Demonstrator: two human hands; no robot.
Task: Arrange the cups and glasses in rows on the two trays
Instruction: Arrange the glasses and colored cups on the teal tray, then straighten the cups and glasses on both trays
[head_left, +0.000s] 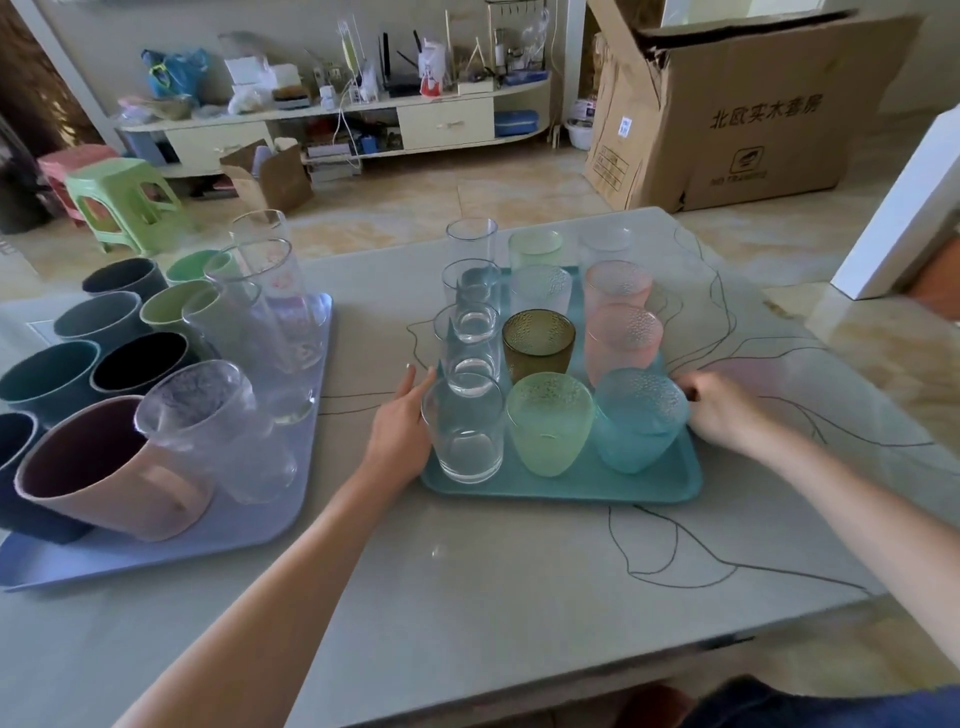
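Left hand: the left hand (397, 434) sits lower centre of the frame, fingers straight and laid flat against the side of the nearest clear glass (464, 427), pressing rather than wrapping it
Right hand: the right hand (719, 410) is right of centre, fingers curled at the far-right rim of the teal tray (566, 491), beside the blue textured cup (640, 418); whether they pinch the rim I cannot tell
Step in hand: likely squaring up the right-hand tray; nudge gently and evenly from both sides, since the tall clear glasses could tip or knock together
Teal tray, front row: clear glass, green textured cup (549, 422), blue textured cup, all upright and empty
Teal tray, behind: amber cup (538, 344), pink cups (622, 338), more clear and pale ones in three columns running to mid-frame; the farthest may stand past the tray's rim
Lilac tray: the lilac tray (156, 551) at lower left holds a pink mug (111, 467) nearest, a frosted glass (215, 426) beside it, dark and green cups and tall glasses behind, all empty
Progress: seemingly close to finished
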